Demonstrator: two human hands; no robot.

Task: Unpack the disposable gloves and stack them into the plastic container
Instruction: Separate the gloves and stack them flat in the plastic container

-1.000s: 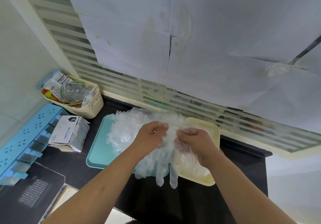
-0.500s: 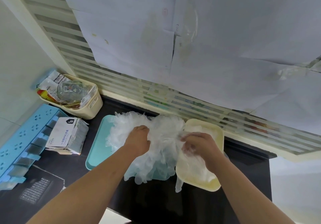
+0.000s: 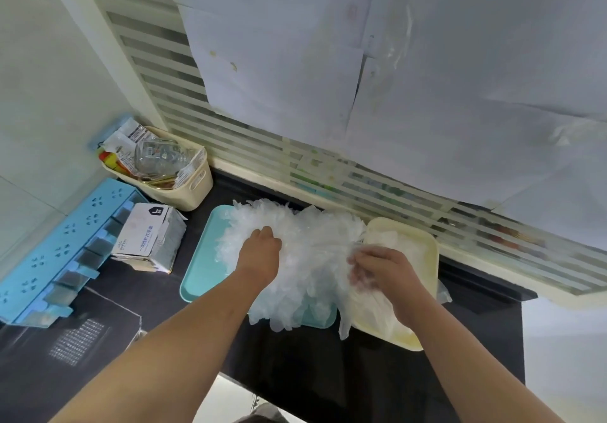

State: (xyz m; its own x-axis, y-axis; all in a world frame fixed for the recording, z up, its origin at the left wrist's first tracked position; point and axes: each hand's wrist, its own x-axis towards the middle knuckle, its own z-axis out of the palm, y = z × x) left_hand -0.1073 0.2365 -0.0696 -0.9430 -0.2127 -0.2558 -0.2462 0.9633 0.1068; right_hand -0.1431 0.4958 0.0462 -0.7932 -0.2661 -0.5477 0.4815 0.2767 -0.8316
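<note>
A big heap of clear disposable gloves (image 3: 305, 245) lies on a teal tray (image 3: 200, 261) on the black counter. To its right sits a cream plastic container (image 3: 427, 252) with several gloves in it. My left hand (image 3: 261, 253) rests on the left part of the heap, fingers curled down into it. Over the container's left edge, my right hand (image 3: 382, 270) pinches a clear glove (image 3: 364, 304) that hangs past the container's near left edge. The opened white glove box (image 3: 147, 237) stands left of the tray.
A cream basket (image 3: 193, 186) with a glass jar and packets stands at the back left. A blue slotted rack (image 3: 56, 252) runs along the left wall. Papers cover the window behind. The counter's front edge is close below my forearms.
My left hand moved left onto the heap and my right hand carried a glove to the right over the cream container. The view shifted slightly.
</note>
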